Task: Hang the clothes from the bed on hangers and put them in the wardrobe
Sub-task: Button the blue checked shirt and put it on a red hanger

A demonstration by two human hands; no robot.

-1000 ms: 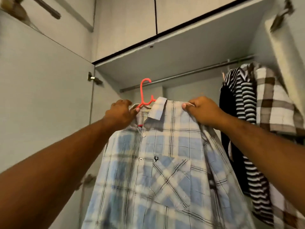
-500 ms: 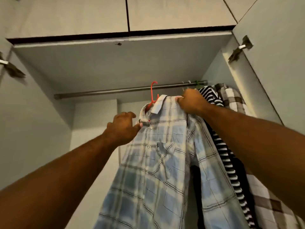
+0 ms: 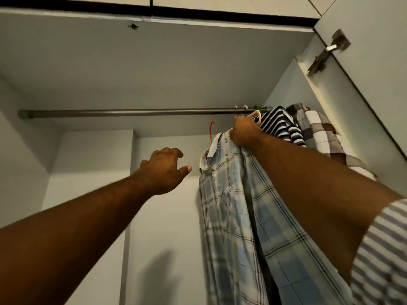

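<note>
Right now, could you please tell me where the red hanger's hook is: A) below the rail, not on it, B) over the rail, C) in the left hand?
A: the hook of the red hanger shows below the rail, with bare wall between them; the right hand grips the blue plaid shirt, and the left hand holds nothing.
</note>
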